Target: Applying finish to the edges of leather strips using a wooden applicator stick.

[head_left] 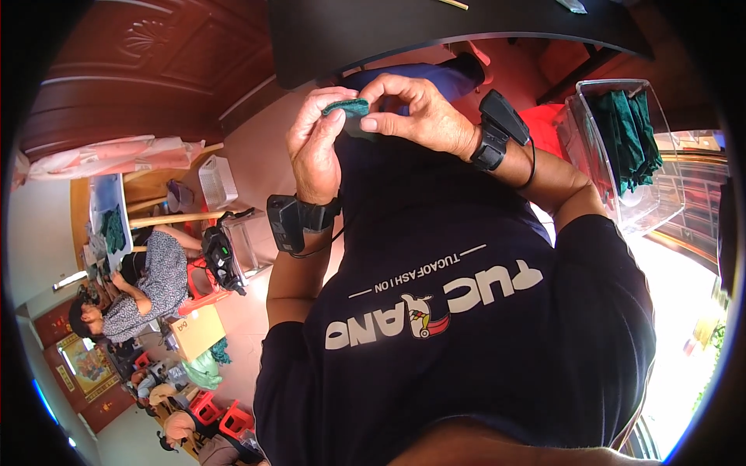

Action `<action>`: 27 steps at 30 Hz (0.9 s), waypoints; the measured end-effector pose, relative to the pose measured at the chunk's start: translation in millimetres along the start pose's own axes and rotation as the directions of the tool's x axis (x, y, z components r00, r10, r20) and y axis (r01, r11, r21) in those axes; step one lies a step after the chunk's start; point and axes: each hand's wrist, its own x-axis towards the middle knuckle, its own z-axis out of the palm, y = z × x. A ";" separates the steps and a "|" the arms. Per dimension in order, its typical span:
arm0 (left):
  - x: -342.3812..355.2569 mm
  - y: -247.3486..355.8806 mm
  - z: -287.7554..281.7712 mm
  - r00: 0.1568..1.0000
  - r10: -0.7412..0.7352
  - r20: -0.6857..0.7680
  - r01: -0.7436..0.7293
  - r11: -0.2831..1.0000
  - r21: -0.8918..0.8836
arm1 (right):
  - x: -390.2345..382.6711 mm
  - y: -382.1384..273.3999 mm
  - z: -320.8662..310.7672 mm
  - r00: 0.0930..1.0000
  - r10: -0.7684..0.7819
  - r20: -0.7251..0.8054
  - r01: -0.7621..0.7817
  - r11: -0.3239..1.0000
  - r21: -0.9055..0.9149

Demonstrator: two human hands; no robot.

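Note:
A small folded piece of dark green cloth (pixel 346 107) is held up in front of my chest, near the edge of the black table. My left hand (pixel 315 144) pinches it between thumb and fingers from the left side. My right hand (pixel 416 113) has its thumb and forefinger at the cloth's right end, curled round with a gap between them. The tip of that forefinger touches the cloth; whether the right thumb presses on it is hard to see. Black devices are strapped round both wrists, each with a cable.
The black table (pixel 458 31) lies ahead, with a thin stick (pixel 453 4) on it. At right stands a clear plastic bin (pixel 622 221) holding dark green cloth (pixel 624 140). Several other people work at the left, one in a patterned shirt (pixel 159 272), near red stools (pixel 203 405) and a cardboard box (pixel 198 332).

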 end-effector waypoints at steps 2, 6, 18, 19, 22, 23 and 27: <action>0.4 2.5 -0.8 1.000 0.012 0.008 -0.012 1.000 -0.006 | 0.9 -11.3 0.6 0.993 -0.102 -0.067 0.096 0.992 -0.082; -5.6 0.7 -5.8 0.998 -0.057 -0.004 0.057 0.998 -0.008 | 1.6 -19.6 4.4 0.990 -0.075 -0.117 0.073 0.997 -0.024; -9.4 4.0 -5.9 0.973 -0.229 -0.005 0.210 0.902 -0.378 | 2.6 -17.6 8.3 0.995 0.023 -0.095 -0.001 0.973 0.229; -9.3 2.3 -5.8 0.973 -0.230 -0.009 0.211 0.903 -0.374 | 1.8 -20.7 10.2 0.995 0.041 -0.092 -0.019 0.973 0.230; -6.5 -10.7 -8.2 0.946 -0.307 -0.102 0.219 0.841 -0.495 | -0.5 -25.2 15.2 0.983 -0.182 0.029 0.184 0.972 -0.145; -5.8 -16.3 -10.3 0.943 -0.333 -0.022 0.254 0.759 -0.600 | -1.7 -30.0 17.0 0.978 -0.190 0.087 0.205 0.948 -0.244; 0.4 -11.6 -2.4 0.932 -0.331 0.146 0.330 0.614 -0.717 | -6.7 -36.6 27.8 0.935 -0.319 0.155 0.355 0.853 -0.383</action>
